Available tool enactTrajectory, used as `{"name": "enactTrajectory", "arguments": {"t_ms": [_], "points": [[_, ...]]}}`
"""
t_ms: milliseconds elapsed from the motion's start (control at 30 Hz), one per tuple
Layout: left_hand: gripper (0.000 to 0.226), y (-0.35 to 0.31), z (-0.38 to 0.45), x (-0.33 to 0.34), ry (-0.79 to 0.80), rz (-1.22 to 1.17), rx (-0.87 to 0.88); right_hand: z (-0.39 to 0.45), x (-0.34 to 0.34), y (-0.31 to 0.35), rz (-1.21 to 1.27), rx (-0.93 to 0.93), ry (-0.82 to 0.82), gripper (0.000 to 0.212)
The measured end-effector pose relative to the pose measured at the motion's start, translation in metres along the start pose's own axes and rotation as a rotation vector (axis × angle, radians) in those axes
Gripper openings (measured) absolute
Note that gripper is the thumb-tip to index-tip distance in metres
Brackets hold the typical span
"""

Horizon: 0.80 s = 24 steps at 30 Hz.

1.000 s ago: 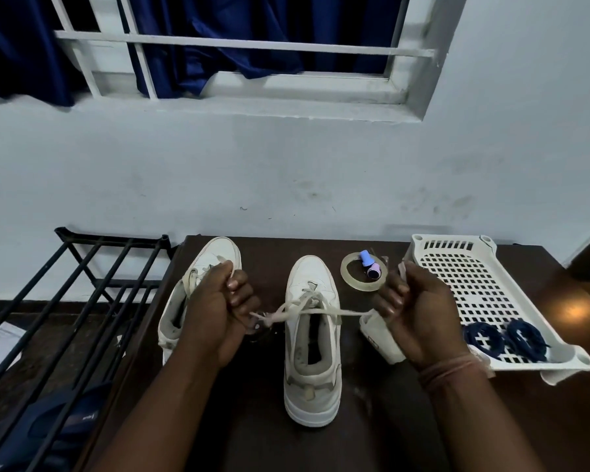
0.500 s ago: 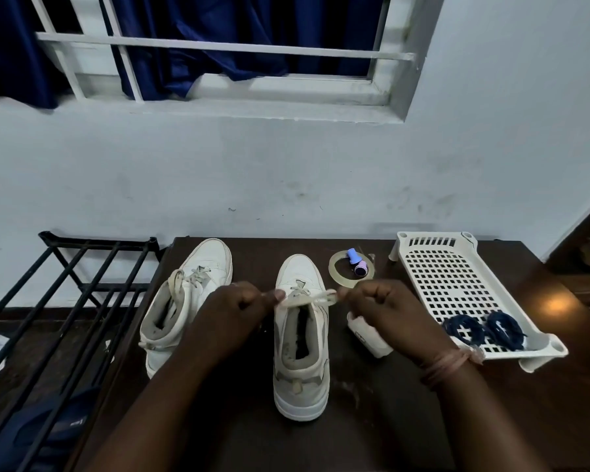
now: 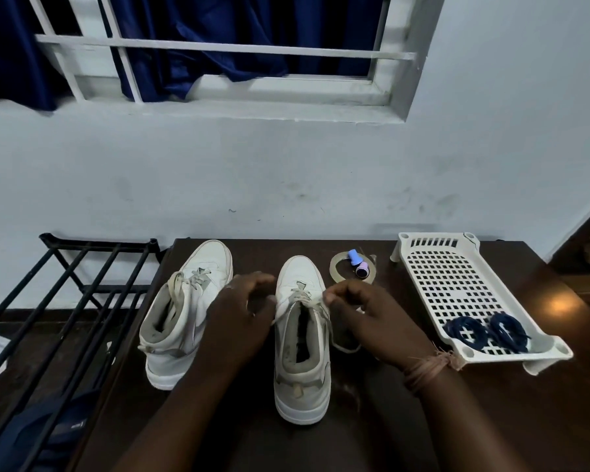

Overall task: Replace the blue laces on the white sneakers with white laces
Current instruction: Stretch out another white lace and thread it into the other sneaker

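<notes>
Two white sneakers stand on the dark table, toes toward the wall. The right sneaker sits between my hands and carries a white lace. My left hand is at its left side, fingers curled; what it holds is hard to make out. My right hand pinches the lace end at the shoe's right side, and a lace loop hangs below it. The left sneaker also has a white lace. Two coiled blue laces lie in the white tray.
A white perforated tray sits at the right of the table. A tape roll and a small blue and pink object lie behind the right sneaker. A black metal rack stands left of the table.
My hands, which pulled the lace ends wide apart a second ago, have come in close to the right sneaker's top eyelets. The camera has shifted slightly.
</notes>
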<state>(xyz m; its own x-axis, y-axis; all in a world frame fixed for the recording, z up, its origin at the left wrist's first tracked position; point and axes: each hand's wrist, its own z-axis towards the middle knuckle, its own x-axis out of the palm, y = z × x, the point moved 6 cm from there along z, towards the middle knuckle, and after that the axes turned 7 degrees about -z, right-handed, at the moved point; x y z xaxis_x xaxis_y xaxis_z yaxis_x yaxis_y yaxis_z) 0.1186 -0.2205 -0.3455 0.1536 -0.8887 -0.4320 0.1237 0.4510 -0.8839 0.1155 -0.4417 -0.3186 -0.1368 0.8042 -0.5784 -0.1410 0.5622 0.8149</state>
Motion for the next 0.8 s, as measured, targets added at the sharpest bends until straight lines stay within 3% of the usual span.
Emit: {"name": "enactTrajectory", "arguments": {"t_ms": [67, 133, 233, 333, 400, 500, 567, 667, 800], "points": [[0.031, -0.005, -0.003, 0.015, 0.148, -0.037, 0.083, -0.001, 0.008, 0.002, -0.011, -0.001, 0.089, 0.019], [0.024, -0.008, -0.007, 0.024, 0.224, -0.098, 0.059, -0.001, 0.012, 0.000, -0.030, 0.009, 0.111, 0.028], [0.007, -0.008, -0.006, 0.020, 0.124, -0.135, 0.030, -0.001, 0.012, 0.001, -0.052, 0.019, 0.093, 0.032], [0.016, -0.007, -0.004, 0.013, 0.073, -0.155, 0.012, 0.000, 0.012, 0.001, 0.161, 0.094, 0.047, 0.029], [0.019, -0.005, -0.004, 0.014, 0.044, -0.301, -0.081, 0.002, 0.012, -0.004, 0.238, 0.170, 0.017, 0.033], [0.022, 0.000, -0.005, 0.020, 0.029, -0.899, -0.344, 0.004, 0.017, -0.007, 0.178, 0.225, 0.003, 0.048], [0.025, -0.002, -0.002, 0.020, 0.037, -1.193, -0.390, 0.007, 0.022, -0.010, 0.155, 0.250, 0.020, 0.054], [0.028, 0.005, -0.001, 0.020, 0.014, -1.183, -0.432, 0.009, 0.021, -0.018, 0.244, 0.322, 0.012, 0.057], [0.034, 0.019, 0.000, 0.024, -0.060, -1.225, -0.520, 0.005, 0.023, -0.026, 0.613, 0.412, -0.023, 0.044]]}}
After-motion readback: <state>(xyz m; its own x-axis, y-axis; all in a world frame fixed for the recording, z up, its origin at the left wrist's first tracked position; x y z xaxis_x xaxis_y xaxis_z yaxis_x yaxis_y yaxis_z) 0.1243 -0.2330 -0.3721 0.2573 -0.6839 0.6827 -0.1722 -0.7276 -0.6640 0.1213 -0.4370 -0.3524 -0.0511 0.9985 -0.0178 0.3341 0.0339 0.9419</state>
